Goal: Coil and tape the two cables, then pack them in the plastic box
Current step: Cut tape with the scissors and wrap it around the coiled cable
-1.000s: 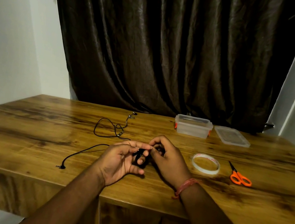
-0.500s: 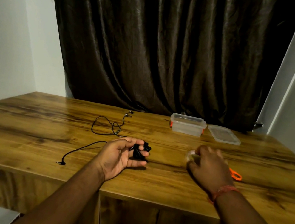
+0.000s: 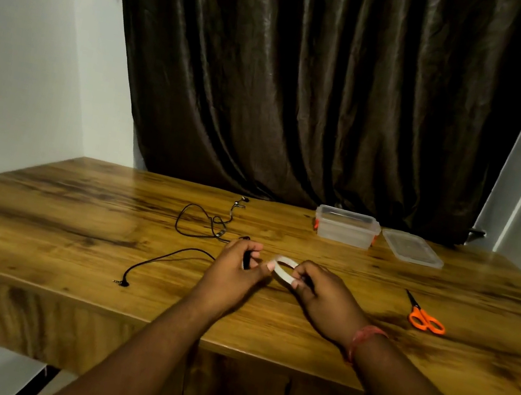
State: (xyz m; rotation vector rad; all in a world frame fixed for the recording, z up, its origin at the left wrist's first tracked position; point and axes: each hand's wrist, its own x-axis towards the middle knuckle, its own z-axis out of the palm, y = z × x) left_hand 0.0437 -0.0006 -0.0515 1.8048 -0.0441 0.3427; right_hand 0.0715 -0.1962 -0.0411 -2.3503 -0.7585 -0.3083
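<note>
Near the table's [image 3: 78, 235] front middle, the left hand [image 3: 232, 270] curls round a bunched black cable [image 3: 246, 257] whose loose tail trails toward eight o'clock, its thumb touching the tape roll [image 3: 284, 269] that the right hand [image 3: 322, 293] pinches. The second cable [image 3: 199, 221] lies loose at eleven o'clock from the hands; the open plastic box [image 3: 346, 228] with its lid [image 3: 412, 247] beside it sits at one o'clock, the scissors [image 3: 424, 316] at three o'clock
</note>
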